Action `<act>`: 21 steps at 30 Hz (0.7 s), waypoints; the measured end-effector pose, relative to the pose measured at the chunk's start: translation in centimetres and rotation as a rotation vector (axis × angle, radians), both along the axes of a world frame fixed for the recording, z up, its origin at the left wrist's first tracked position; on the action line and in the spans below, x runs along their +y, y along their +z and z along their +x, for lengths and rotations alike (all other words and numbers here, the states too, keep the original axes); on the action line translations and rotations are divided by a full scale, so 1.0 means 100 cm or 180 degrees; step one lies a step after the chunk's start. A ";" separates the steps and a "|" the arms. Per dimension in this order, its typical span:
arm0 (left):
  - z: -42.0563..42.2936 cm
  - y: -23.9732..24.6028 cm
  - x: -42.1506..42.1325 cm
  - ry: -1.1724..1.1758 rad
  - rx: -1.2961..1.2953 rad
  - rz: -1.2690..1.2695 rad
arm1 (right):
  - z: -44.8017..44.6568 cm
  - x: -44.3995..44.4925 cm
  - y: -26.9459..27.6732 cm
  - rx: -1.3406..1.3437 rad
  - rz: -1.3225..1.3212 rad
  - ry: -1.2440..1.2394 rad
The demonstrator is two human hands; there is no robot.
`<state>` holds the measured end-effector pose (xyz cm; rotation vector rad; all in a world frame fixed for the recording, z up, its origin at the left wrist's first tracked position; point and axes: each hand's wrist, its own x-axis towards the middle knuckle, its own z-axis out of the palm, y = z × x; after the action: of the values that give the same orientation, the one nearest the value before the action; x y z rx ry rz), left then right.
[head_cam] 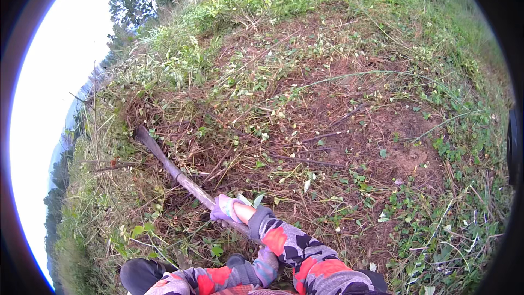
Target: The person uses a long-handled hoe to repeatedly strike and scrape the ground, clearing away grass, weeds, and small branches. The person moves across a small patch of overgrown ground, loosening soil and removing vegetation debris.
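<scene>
A long-handled tool with a wooden shaft [192, 186] slants from my body out to the left. Its darker far end [143, 134] meets a heap of cut brown stems, and whatever head it has is hidden there. My right hand [226, 209], in a light purple glove, grips the shaft around its middle. Closer to my body, my left hand [267, 265], also gloved, is closed at the rear part of the shaft; my right sleeve [303, 250] partly covers that grip. Both sleeves are grey with red and black patches.
Cut stems and leaves [282, 139] litter the sloping ground, with bare soil [409, 157] at the right. Leafy shrubs [245, 4] stand uphill. Tall weeds [94, 180] line the left edge, where the land falls away. A dark-clad knee [141, 276] shows below.
</scene>
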<state>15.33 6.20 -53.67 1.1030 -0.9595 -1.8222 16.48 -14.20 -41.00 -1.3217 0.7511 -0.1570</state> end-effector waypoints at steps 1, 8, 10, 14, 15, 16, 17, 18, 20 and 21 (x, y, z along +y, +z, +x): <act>-0.012 0.014 -0.007 -0.0196 -0.0749 -0.0603 | -0.015 -0.007 -0.002 0.0086 -0.0194 0.0022; -0.039 0.060 -0.020 0.0034 -0.1304 -0.0551 | -0.081 -0.017 0.024 -0.0203 -0.0306 -0.1030; -0.042 0.098 -0.026 -0.0561 -0.2550 -0.1541 | -0.100 -0.027 0.007 -0.0290 -0.0349 -0.1275; -0.047 0.116 -0.047 -0.0061 -0.1188 -0.0383 | -0.118 -0.036 -0.005 -0.1193 0.0596 -0.2184; -0.049 0.121 -0.055 0.0220 -0.0621 0.0145 | -0.127 -0.039 0.001 -0.1178 0.0866 -0.2388; -0.060 0.136 -0.068 0.0319 -0.0267 0.0607 | -0.144 -0.045 -0.010 -0.1288 0.0848 -0.2669; -0.067 0.144 -0.075 0.0414 0.0082 0.1075 | -0.161 -0.052 -0.021 -0.1402 0.0827 -0.2945; -0.058 0.126 -0.085 0.0248 -0.0010 0.1266 | -0.166 -0.054 -0.027 -0.1212 0.0953 -0.3128; -0.069 0.137 -0.100 -0.0155 -0.0431 0.1347 | -0.200 -0.064 -0.064 -0.1130 0.1270 -0.3428; -0.070 0.132 -0.098 -0.0162 -0.0527 0.1219 | -0.198 -0.061 -0.066 -0.1497 0.1539 -0.3398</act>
<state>8.32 -3.58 -40.52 1.4928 -0.7520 -2.0345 -3.35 -20.32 -47.58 -0.2932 0.9382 -1.0294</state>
